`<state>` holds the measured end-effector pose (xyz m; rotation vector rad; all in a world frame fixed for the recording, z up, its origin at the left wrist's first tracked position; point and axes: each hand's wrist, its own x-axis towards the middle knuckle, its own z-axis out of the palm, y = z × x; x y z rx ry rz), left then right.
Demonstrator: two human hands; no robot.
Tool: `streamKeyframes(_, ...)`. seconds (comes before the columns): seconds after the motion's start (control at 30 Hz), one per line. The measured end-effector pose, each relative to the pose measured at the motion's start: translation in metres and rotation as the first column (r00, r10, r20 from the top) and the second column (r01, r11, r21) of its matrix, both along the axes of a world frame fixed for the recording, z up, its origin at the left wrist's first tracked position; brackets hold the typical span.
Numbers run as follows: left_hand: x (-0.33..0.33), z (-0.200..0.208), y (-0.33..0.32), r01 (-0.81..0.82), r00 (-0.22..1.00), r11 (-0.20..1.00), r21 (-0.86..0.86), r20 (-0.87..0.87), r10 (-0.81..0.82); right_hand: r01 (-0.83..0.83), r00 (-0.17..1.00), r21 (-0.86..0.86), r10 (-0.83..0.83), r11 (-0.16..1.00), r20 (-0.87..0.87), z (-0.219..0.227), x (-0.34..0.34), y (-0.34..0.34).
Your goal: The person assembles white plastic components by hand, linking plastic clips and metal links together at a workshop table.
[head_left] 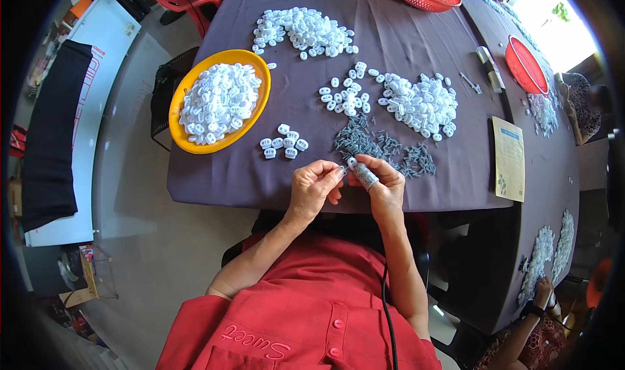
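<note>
The left hand [312,186] is closed in a pinch, and at its fingertips it has a small pale piece [342,171], too small to tell its form well. The right hand [385,186] is also pinched and holds a white oval piece [352,162] just beside it; a speckled wrapping [365,176] covers one digit. Both hands are at the near edge of the worktop [228,181]. Just beyond them lies a heap of grey pieces [361,139]. On the left is a small white group [284,143], and farther, a yellow bowl [202,149] filled with white pieces.
</note>
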<state>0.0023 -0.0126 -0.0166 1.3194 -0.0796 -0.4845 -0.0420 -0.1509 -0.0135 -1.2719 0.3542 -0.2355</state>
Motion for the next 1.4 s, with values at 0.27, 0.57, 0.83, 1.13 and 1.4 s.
streamKeyframes(0.27, 0.000, 0.001, 0.000, 0.012, 1.000, 1.000, 0.021, 0.007, -0.012, -0.020, 1.000, -0.059, 0.019, 0.998, -0.002, 0.001, -0.001, 0.002)
streamKeyframes(0.57, 0.000, 0.000, 0.000, 0.003, 1.000, 1.000, 0.006, -0.009, -0.003, -0.048, 0.999, -0.160, 0.049, 0.986, 0.004, 0.002, -0.003, 0.007)
streamKeyframes(0.83, 0.002, 0.008, -0.004, -0.019, 0.994, 0.998, -0.056, -0.106, 0.013, -0.090, 0.982, -0.281, 0.132, 0.955, 0.135, -0.007, -0.005, 0.008)
streamKeyframes(1.13, 0.000, 0.004, -0.003, 0.035, 0.992, 0.999, -0.016, -0.123, -0.036, 0.053, 0.957, -0.685, 0.157, 0.727, 0.242, 0.000, -0.001, 0.005)
streamKeyframes(1.4, -0.004, 0.006, -0.009, -0.027, 1.000, 0.996, -0.088, -0.019, 0.025, 0.077, 0.959, -0.755, 0.160, 0.651, 0.236, 0.001, 0.003, 0.012)
